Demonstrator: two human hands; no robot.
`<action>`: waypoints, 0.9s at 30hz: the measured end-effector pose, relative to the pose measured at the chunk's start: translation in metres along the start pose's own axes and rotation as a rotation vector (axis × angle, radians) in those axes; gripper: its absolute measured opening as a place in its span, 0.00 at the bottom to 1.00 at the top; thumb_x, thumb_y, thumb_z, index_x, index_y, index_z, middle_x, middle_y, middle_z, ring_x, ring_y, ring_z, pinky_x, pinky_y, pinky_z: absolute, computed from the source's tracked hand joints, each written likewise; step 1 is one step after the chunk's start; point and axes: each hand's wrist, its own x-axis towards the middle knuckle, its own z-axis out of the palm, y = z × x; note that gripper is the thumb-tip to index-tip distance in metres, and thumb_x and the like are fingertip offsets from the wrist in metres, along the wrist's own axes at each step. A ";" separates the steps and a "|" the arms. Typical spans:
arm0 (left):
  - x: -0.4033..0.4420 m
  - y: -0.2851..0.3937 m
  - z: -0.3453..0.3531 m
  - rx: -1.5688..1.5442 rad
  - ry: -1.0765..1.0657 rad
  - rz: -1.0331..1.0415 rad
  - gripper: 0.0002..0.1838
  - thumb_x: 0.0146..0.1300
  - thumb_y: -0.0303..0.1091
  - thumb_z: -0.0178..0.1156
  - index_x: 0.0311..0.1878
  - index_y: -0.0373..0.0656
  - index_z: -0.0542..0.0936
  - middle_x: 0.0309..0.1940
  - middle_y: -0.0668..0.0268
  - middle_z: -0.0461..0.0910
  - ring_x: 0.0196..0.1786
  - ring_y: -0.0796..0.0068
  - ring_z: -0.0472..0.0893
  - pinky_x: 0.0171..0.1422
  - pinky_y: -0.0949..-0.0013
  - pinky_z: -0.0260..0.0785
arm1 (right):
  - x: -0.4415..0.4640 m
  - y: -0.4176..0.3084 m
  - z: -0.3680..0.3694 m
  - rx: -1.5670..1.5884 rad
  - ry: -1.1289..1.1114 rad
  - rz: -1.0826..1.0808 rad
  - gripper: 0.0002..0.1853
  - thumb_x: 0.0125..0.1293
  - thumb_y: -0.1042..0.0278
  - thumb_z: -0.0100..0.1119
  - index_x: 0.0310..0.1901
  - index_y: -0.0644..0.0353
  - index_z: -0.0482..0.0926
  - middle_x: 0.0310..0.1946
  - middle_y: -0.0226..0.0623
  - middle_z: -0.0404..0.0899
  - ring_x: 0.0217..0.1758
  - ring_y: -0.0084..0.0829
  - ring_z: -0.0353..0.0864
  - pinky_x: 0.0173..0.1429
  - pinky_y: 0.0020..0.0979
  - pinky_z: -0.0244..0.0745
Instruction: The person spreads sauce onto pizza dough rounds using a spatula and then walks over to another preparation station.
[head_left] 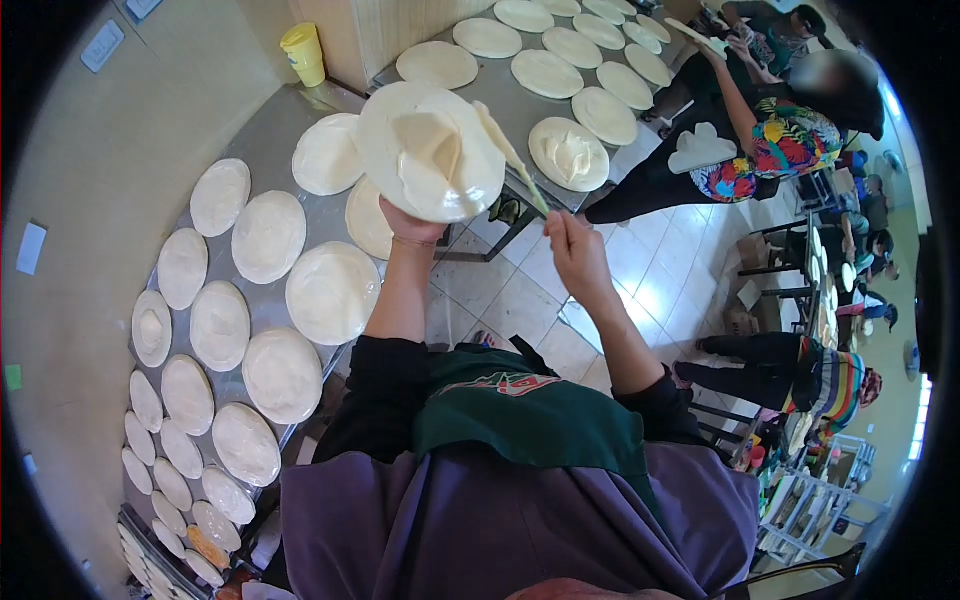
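1. At far left, pale, glossy round discs lie in rows on a grey metal table (268,140); a smooth pale disc (328,155) sits just left of the one you hold.
2. Your left hand (412,225) bears a white, glossy round disc (378,150) from below, near its lower edge. Your fingers are hidden beneath it, so I cannot tell how widely they spread.
3. On that disc, a pale, folded heap of cream-like spread (430,155) lies around the middle (its exact substance is unclear).
4. A long spatula with a cream-coated blade and green handle (511,158) slants down and right from the disc's upper right rim; whether blade and rim touch, I cannot tell.
5. Your right hand (578,250) is closed around the handle's lower end. From that grip, the disc lies up and left, along the spatula's long axis. I judge this alignment decisive: your left hand is nearer the heap, while your right reaches it through the blade.
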 end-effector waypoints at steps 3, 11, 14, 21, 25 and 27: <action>-0.001 -0.002 -0.007 -0.022 -0.063 -0.010 0.29 0.63 0.51 0.41 0.63 0.46 0.65 0.61 0.59 0.67 0.63 0.56 0.67 0.67 0.52 0.60 | 0.000 0.031 0.007 -0.139 0.034 -0.050 0.15 0.69 0.61 0.47 0.33 0.66 0.74 0.17 0.53 0.71 0.20 0.53 0.71 0.23 0.42 0.63; 0.013 -0.024 -0.022 0.145 0.200 0.019 0.31 0.61 0.57 0.43 0.61 0.46 0.67 0.59 0.61 0.70 0.61 0.58 0.69 0.65 0.52 0.62 | -0.044 -0.006 0.036 -0.086 -0.181 0.024 0.15 0.69 0.62 0.47 0.29 0.64 0.69 0.15 0.53 0.69 0.20 0.55 0.71 0.23 0.47 0.61; 0.013 -0.031 -0.022 0.149 0.153 0.024 0.31 0.62 0.56 0.42 0.62 0.47 0.67 0.59 0.61 0.70 0.61 0.58 0.70 0.65 0.51 0.62 | -0.040 -0.014 0.030 -0.043 -0.240 -0.056 0.14 0.69 0.63 0.47 0.30 0.64 0.69 0.16 0.52 0.70 0.20 0.54 0.71 0.23 0.45 0.62; 0.007 -0.025 -0.004 -0.090 -0.056 -0.056 0.30 0.64 0.54 0.42 0.63 0.45 0.65 0.60 0.61 0.69 0.62 0.57 0.69 0.66 0.50 0.61 | 0.000 -0.004 -0.006 -0.055 0.018 0.091 0.13 0.69 0.64 0.47 0.33 0.66 0.72 0.17 0.51 0.71 0.20 0.51 0.72 0.24 0.40 0.64; 0.008 -0.031 0.009 -0.040 -0.012 0.011 0.31 0.64 0.55 0.40 0.63 0.44 0.64 0.60 0.59 0.68 0.61 0.56 0.70 0.64 0.51 0.63 | -0.012 0.025 0.003 -0.138 0.050 0.048 0.14 0.69 0.63 0.47 0.31 0.66 0.71 0.17 0.52 0.70 0.20 0.54 0.72 0.24 0.43 0.63; 0.011 -0.034 0.017 -0.084 -0.067 0.014 0.31 0.64 0.56 0.40 0.64 0.44 0.64 0.60 0.59 0.69 0.60 0.56 0.70 0.64 0.51 0.64 | -0.032 0.025 0.015 -0.180 -0.028 0.076 0.14 0.69 0.63 0.46 0.30 0.65 0.70 0.16 0.53 0.70 0.21 0.56 0.71 0.23 0.46 0.62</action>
